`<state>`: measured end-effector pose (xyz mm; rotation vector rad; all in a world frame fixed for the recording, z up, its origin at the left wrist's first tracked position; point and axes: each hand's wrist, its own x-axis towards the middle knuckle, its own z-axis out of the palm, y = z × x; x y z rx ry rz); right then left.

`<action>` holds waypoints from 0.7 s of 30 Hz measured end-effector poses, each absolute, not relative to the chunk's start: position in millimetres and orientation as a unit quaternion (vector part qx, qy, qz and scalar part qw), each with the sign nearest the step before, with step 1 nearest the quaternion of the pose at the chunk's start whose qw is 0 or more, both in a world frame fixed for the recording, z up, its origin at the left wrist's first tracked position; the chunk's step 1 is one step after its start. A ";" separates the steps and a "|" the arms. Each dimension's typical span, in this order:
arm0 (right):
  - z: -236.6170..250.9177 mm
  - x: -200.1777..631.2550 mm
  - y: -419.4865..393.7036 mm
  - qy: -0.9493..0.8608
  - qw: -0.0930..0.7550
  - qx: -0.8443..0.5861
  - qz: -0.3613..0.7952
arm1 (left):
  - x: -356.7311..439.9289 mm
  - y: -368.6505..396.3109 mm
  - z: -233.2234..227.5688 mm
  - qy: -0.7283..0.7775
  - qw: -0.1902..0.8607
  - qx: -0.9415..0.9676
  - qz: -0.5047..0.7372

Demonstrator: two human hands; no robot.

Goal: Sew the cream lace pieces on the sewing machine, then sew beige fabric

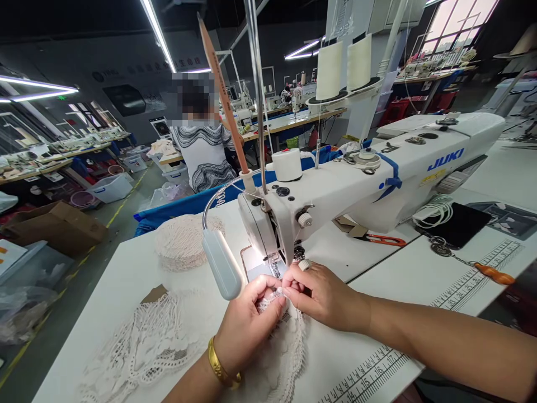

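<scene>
My left hand (247,322), with a gold bangle at the wrist, and my right hand (323,294) pinch the same piece of white lace (285,347) just in front of the presser foot (274,267) of a white JUKI sewing machine (377,179). The fingertips of both hands meet over the lace edge. More white lace (142,341) spreads over the table to the left. A stack of coiled lace trim (184,240) sits behind it. The machine's small lamp (220,263) hangs just above my left hand.
Red thread snips (384,240), a black phone (459,224) with a white cable and a key chain (474,263) lie on the white table (403,268) to the right. Two thread cones (344,70) stand behind the machine. A person in a striped top (203,151) sits ahead; cardboard box (54,224) at left.
</scene>
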<state>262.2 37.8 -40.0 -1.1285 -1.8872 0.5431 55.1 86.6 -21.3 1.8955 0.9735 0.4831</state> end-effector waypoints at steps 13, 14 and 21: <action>-42.8 259.6 39.0 -0.756 0.448 -0.438 0.190 | 59.6 84.9 -25.7 0.404 0.427 0.768 0.256; -42.7 259.4 39.1 -0.756 0.447 -0.438 0.190 | 59.8 84.7 -25.6 0.418 0.420 0.765 0.253; -42.6 258.2 39.1 -0.753 0.429 -0.462 0.191 | 61.8 85.7 -21.9 0.420 0.393 0.775 0.262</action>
